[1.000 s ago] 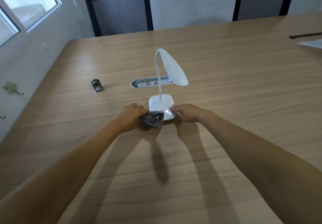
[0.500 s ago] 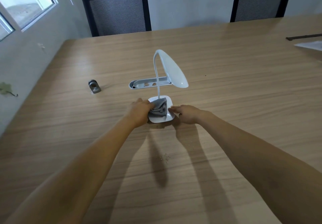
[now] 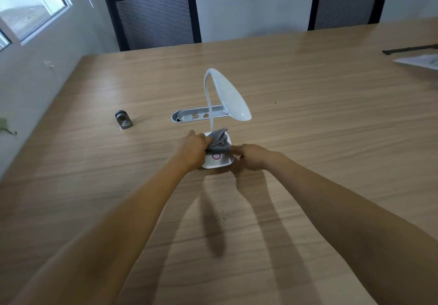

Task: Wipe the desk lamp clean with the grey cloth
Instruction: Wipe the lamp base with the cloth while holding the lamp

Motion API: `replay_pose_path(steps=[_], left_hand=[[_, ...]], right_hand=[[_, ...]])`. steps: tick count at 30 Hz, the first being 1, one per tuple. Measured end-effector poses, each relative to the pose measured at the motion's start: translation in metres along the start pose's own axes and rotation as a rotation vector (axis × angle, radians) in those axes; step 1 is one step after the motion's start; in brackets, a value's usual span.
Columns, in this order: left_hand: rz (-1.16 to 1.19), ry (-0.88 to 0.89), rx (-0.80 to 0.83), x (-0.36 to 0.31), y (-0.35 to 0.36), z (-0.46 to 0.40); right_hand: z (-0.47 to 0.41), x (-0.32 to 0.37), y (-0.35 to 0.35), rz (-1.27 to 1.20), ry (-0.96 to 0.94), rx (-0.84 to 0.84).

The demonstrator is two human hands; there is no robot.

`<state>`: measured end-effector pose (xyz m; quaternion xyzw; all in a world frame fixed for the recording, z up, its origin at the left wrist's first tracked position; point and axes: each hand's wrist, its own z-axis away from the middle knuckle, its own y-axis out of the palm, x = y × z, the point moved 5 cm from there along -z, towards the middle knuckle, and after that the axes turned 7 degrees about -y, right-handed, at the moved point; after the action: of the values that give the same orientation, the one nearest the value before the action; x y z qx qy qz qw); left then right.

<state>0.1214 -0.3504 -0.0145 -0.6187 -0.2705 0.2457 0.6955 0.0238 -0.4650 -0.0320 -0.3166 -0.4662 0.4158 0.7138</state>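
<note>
The left hand grips the bunched grey cloth on the desk lamp base, mid-desk. The right hand seems to brace the base, fingers closed against it. Base-wiping is underway; next, stem and head need a gentle touch.

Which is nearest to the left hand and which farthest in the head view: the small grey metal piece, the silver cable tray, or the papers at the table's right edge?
From the left hand:
1. Silver cable tray, just beyond the hand, behind the lamp.
2. Small grey metal piece, off to the left.
3. Papers, far right edge of the table.
</note>
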Motion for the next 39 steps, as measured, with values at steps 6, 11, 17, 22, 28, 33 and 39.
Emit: replay_pose_path(steps=[6, 11, 17, 22, 28, 33, 39], left_hand=[[0.053, 0.092, 0.285, 0.014, -0.012, 0.018], [0.286, 0.022, 0.109, 0.026, -0.032, 0.018], [0.254, 0.066, 0.126, 0.014, -0.008, 0.025], [0.314, 0.039, 0.267, 0.030, -0.021, 0.030], [0.448, -0.274, 0.034, 0.069, -0.036, 0.012], [0.956, -0.599, -0.038, 0.063, -0.008, -0.006], [1.330, -0.631, 0.035, 0.045, 0.032, -0.021]], right_hand=[[0.002, -0.002, 0.001, -0.029, 0.009, 0.004], [0.000, -0.004, 0.003, -0.081, 0.029, -0.005], [0.001, -0.002, 0.003, -0.114, 0.027, -0.016], [-0.002, -0.005, 0.007, -0.168, 0.063, 0.021], [-0.002, -0.008, 0.009, -0.116, 0.035, -0.027], [-0.004, -0.010, 0.011, -0.121, 0.021, -0.048], [-0.008, -0.013, 0.015, -0.025, 0.010, -0.002]])
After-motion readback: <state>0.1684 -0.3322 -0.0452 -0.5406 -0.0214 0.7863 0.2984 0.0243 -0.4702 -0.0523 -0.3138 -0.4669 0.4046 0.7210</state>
